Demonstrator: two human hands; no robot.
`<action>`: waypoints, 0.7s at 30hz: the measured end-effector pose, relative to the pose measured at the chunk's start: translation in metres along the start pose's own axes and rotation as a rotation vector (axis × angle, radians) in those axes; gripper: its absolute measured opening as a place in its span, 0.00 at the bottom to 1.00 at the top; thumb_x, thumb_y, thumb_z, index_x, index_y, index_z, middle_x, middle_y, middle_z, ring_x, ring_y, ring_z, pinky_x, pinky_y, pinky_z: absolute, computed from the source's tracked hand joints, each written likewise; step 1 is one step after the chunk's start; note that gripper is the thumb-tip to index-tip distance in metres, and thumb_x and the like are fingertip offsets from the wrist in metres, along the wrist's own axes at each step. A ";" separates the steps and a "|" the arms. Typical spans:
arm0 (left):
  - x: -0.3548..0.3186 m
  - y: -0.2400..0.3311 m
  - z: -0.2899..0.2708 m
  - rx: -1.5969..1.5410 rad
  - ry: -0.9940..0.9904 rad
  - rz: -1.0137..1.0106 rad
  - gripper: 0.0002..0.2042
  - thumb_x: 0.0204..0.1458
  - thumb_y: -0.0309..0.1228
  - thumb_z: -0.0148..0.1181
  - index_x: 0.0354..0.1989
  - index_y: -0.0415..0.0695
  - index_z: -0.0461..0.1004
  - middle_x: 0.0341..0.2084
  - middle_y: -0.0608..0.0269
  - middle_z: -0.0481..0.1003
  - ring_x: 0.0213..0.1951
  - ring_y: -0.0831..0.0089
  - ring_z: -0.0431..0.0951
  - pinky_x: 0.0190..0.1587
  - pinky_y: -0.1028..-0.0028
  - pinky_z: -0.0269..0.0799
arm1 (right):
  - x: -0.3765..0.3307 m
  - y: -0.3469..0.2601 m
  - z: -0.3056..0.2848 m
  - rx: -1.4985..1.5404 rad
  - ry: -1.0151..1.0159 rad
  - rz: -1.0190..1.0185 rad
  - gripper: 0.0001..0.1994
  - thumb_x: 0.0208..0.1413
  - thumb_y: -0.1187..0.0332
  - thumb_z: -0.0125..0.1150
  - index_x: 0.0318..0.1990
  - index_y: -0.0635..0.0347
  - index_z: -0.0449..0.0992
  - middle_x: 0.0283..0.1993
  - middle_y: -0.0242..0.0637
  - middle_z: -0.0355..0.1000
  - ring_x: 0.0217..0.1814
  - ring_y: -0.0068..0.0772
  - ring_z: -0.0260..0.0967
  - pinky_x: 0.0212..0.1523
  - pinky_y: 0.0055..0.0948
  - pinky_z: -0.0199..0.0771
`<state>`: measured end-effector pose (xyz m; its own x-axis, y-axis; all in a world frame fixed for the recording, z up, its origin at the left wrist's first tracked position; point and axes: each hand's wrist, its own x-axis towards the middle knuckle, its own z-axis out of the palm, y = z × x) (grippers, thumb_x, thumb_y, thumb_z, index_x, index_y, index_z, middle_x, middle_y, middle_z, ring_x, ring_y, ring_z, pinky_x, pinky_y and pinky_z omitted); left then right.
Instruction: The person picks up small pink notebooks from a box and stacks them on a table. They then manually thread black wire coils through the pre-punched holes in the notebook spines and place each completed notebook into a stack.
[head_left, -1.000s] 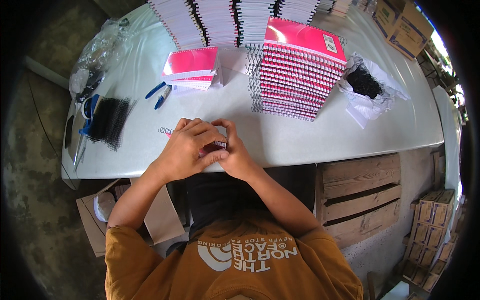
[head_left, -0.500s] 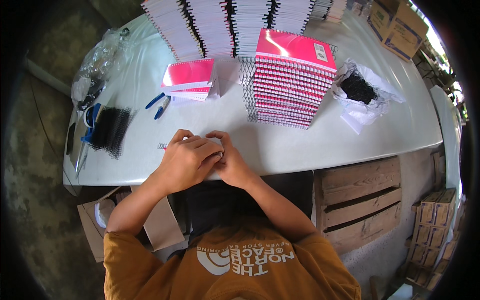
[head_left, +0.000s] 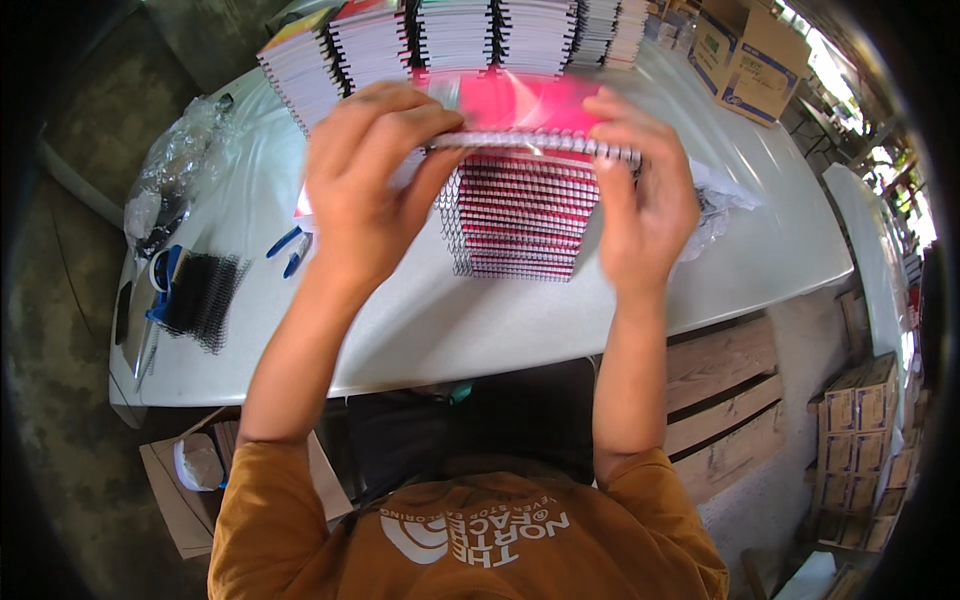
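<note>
Between my hands, a pink spiral-bound notebook (head_left: 525,105) is raised over the table, its coiled spine toward me. My left hand (head_left: 370,185) grips its left end with fingers on top. My right hand (head_left: 645,195) has the right end, thumb below the spine and fingers above; both are slightly blurred. Right beneath and behind the held notebook stands a tall stack of pink spiral notebooks (head_left: 520,225), with loose coil ends sticking out at its left. I cannot tell whether the held one touches the stack. Most of a smaller pink pile (head_left: 302,205) is hidden behind my left hand.
On the left lie a blue-handled hand tool (head_left: 290,250), black coils (head_left: 205,300) and clear plastic wrapping (head_left: 180,160). Tall rows of bound books (head_left: 450,40) line the back. Crumpled white wrapping (head_left: 720,200) and cardboard boxes (head_left: 755,75) are on the right. Wooden slats (head_left: 720,400) stand below the table edge.
Both hands have moved up and away from the table's front edge and spread apart. They now hold a pink spiral notebook above the stack. The view has shifted slightly.
</note>
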<state>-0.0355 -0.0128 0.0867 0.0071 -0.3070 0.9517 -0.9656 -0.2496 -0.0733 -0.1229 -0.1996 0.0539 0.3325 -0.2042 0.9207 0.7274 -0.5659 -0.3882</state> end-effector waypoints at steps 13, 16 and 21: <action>-0.064 -0.002 0.105 -0.311 0.377 -0.913 0.16 0.56 0.34 0.58 0.19 0.43 0.62 0.15 0.76 0.61 0.20 0.86 0.57 0.23 0.82 0.55 | -0.045 0.056 0.027 -0.354 0.419 0.303 0.13 0.56 0.66 0.58 0.42 0.68 0.76 0.45 0.51 0.74 0.48 0.42 0.74 0.50 0.33 0.70; -0.058 0.005 0.096 -0.347 0.370 -0.905 0.14 0.53 0.32 0.61 0.21 0.42 0.64 0.15 0.75 0.63 0.20 0.86 0.59 0.23 0.83 0.57 | -0.049 0.059 0.028 -0.399 0.475 0.235 0.10 0.50 0.72 0.64 0.38 0.68 0.77 0.41 0.47 0.76 0.42 0.37 0.76 0.45 0.30 0.73; -0.059 -0.050 0.027 0.034 -0.151 -0.525 0.10 0.51 0.33 0.59 0.38 0.40 0.75 0.38 0.53 0.76 0.41 0.55 0.76 0.43 0.64 0.70 | -0.053 0.039 0.004 -0.503 0.388 0.169 0.13 0.52 0.73 0.60 0.45 0.68 0.74 0.46 0.43 0.74 0.50 0.39 0.69 0.52 0.36 0.66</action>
<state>0.0192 -0.0067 0.0261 0.5253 -0.2612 0.8098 -0.8134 -0.4338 0.3877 -0.1097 -0.2083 -0.0101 0.1084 -0.5430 0.8327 0.2831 -0.7861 -0.5495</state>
